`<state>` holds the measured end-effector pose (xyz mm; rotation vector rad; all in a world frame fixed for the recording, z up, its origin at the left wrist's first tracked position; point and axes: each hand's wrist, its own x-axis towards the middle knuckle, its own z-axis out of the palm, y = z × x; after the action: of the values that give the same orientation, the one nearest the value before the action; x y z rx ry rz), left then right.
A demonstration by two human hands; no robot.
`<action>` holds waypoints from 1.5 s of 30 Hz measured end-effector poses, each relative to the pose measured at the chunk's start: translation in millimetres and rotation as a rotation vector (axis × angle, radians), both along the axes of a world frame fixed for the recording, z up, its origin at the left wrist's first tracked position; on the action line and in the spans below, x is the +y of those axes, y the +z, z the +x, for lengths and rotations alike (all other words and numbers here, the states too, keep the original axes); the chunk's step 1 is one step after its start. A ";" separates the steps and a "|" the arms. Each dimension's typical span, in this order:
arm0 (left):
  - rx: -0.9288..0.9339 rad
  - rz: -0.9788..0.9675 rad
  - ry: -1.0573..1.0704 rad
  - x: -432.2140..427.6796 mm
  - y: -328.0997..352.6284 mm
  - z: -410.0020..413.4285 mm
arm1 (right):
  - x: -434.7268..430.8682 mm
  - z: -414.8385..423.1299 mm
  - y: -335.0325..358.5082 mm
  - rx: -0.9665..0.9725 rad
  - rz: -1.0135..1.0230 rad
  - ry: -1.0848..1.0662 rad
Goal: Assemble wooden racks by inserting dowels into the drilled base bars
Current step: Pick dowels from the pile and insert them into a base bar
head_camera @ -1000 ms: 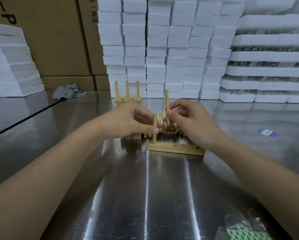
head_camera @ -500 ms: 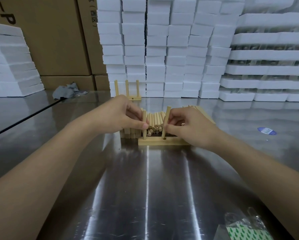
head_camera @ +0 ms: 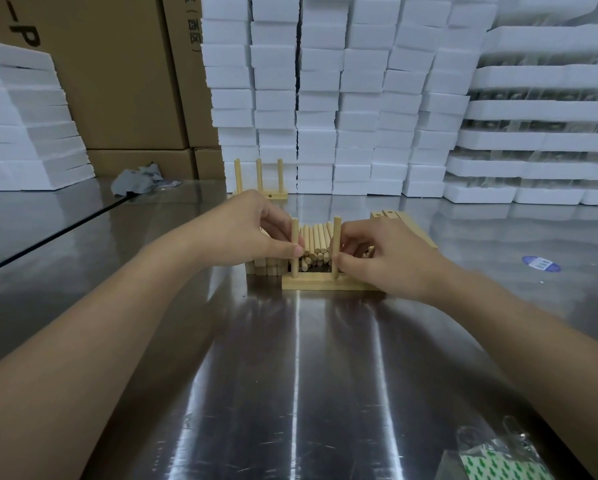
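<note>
Pale wooden base bar (head_camera: 321, 285) lies mid-frame on the shiny metal table (head_camera: 325, 375); left hand (head_camera: 245, 230) pinches its left upright round dowel (head_camera: 294, 227), right hand (head_camera: 391, 261) pinches the right upright dowel (head_camera: 336, 230).

Base bar (head_camera: 325, 284) lies before the dowel pile (head_camera: 316, 241) (finished rack (head_camera: 260, 181) stands farther behind).

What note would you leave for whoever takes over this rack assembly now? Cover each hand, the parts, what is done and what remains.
Left hand pinches the left upright pale wooden dowel; right hand pinches the second dowel. Both stand in the pale wooden base bar on the steel table. Loose dowels lie piled behind. One finished three-dowel rack stands at the back. Remaining: likely a third dowel; the bar's right end is hidden.
</note>
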<state>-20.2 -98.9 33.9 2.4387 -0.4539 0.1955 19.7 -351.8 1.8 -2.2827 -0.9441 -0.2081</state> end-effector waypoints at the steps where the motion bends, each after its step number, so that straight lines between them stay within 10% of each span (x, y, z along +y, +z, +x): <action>1: 0.002 0.001 0.001 -0.5 0.3 -0.8 | 0.1 0.2 -0.5 -0.008 -0.014 -0.005; 45: -0.061 0.113 0.046 -38.9 8.3 -25.4 | 14.8 8.4 -13.5 0.048 0.191 -0.077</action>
<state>-45.6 -137.8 42.2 2.5609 -0.4467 0.2710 28.0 -336.9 -11.7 -2.1404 -0.7775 -0.2636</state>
